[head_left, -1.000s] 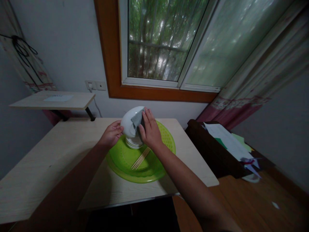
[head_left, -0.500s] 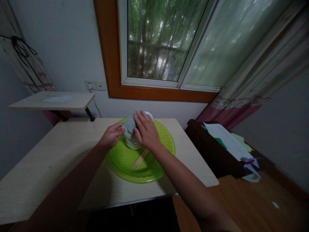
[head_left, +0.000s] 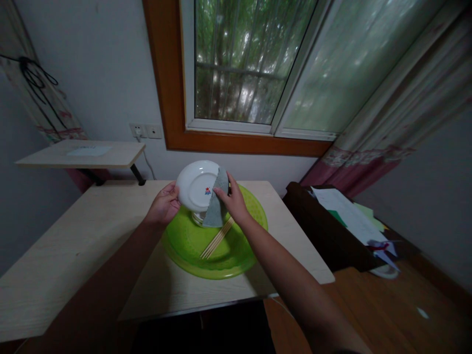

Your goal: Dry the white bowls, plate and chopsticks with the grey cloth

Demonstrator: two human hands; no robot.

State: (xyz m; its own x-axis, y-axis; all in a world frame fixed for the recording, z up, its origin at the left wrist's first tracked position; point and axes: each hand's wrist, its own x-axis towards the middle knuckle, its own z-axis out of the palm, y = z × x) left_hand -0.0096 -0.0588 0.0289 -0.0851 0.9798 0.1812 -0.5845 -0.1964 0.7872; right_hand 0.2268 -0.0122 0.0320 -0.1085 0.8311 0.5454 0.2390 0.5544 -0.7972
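A white plate (head_left: 195, 186) is tilted up over the green basin, its underside with a small red and blue mark facing me. My left hand (head_left: 164, 202) pinches the plate's left edge between thumb and fingers. On the right, my right hand (head_left: 233, 199) is wrapped round the plate's edge through a grey cloth (head_left: 216, 209), thumb in front and fingers behind. Below the plate, partly hidden, stands a stack of white dishes (head_left: 198, 219) in the green basin (head_left: 214, 273). Several wooden chopsticks (head_left: 217, 239) lie to the right of the stack.
The basin stands on a pale wooden table (head_left: 121, 231). At the back left is a small raised shelf (head_left: 125, 155) with a paper on it. A dark brown box or stand (head_left: 317, 221) holding papers (head_left: 344, 214) is to the right, below the window and curtain.
The plate has been turned so its underside faces me. My right hand has gone from lying flat over the cloth to gripping the plate's right edge through it.
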